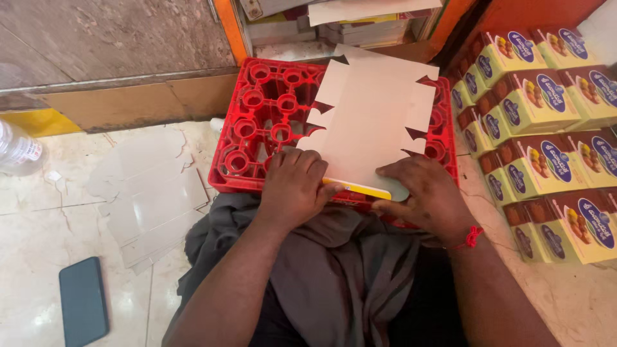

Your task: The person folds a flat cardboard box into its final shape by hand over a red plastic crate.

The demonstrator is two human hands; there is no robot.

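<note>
A flat, unfolded cardboard box blank (373, 122), plain side up with notched flaps, lies on an upturned red plastic crate (257, 122). My left hand (295, 183) presses down on the blank's near left edge with fingers curled. My right hand (427, 193), with a red thread at the wrist, grips the near right edge, where a yellow printed strip (360, 188) of the folded flap shows. Both hands hold the same blank at the crate's near rim, above my lap.
Rows of assembled yellow-green and brown boxes (546, 122) are stacked at the right. Flat cardboard blanks (154, 193) lie on the marble floor at left, with a dark phone (82, 299) and a clear bottle (16, 151). Papers are piled on an orange shelf (360, 22) behind.
</note>
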